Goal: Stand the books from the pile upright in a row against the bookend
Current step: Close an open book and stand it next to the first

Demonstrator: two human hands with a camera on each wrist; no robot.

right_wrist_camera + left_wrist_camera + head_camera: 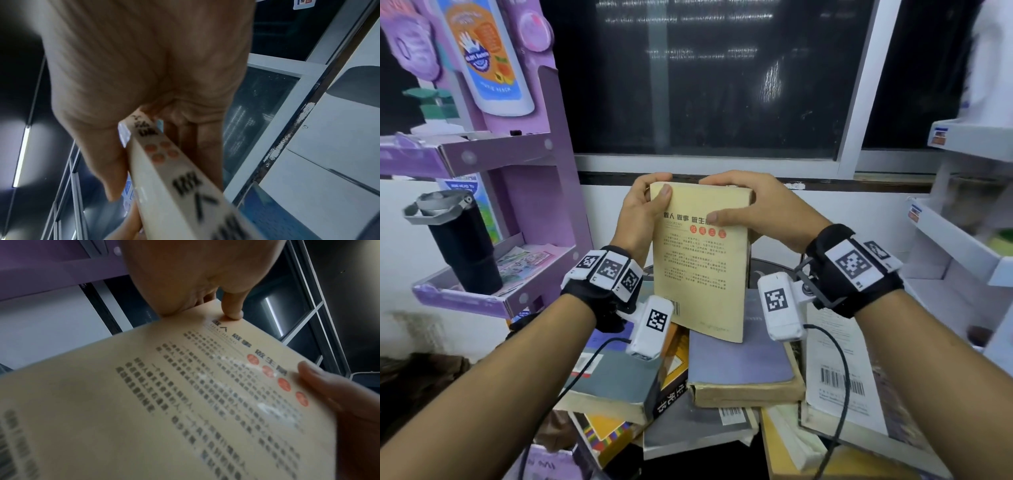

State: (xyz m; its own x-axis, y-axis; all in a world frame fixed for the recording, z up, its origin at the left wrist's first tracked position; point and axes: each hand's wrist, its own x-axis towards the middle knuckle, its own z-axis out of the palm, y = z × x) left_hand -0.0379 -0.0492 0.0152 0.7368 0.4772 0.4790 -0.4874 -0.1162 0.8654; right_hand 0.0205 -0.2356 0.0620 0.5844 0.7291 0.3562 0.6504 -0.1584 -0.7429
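Both hands hold a yellow paperback book (700,270) upright above the pile, its back cover with black text and red seals facing me. My left hand (645,205) grips its top left corner, thumb on the cover. My right hand (743,205) grips the top right edge, thumb across the cover and fingers behind. The left wrist view shows the cover (185,394) and my left thumb (232,308). The right wrist view shows the book's spine (174,170) between thumb and fingers. The pile of books (722,383) lies flat below. No bookend is in view.
A purple cardboard display shelf (493,161) stands at the left with a black tumbler (462,246) on its lower tray. White shelves (962,246) stand at the right. A dark window (705,78) is straight ahead above a white wall.
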